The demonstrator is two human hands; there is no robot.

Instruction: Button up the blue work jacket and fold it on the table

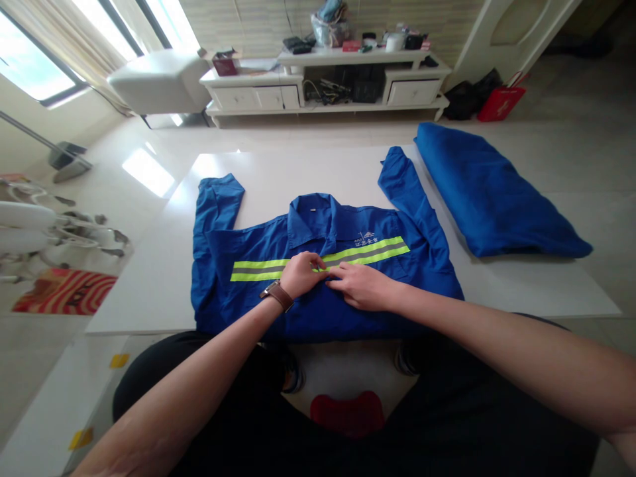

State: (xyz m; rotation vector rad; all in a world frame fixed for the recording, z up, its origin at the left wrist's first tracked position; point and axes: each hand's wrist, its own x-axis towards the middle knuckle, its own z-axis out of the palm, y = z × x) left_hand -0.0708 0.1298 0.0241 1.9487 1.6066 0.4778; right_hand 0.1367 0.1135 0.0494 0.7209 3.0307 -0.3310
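Note:
A blue work jacket [313, 308] lies front up on the white table [149, 278], its collar [313, 222] pointing away from me. A yellow-green reflective strip [377, 250] crosses its chest, with a white logo above it on the right. Both sleeves are bent upward at the sides. At the front opening, my left hand [301, 275] pinches the jacket's edge by the strip, a watch on its wrist. Close beside it, my right hand [362, 286] has its fingers curled on the jacket front. The small spot between my fingertips is mostly hidden.
A folded blue cloth bundle [497, 192] rests on the table's right side. Beyond stands a white TV cabinet [253, 96] with assorted items, beside a grey padded bench [159, 79]. A red bag [501, 99] is on the floor. Below me shows a red stool [348, 412].

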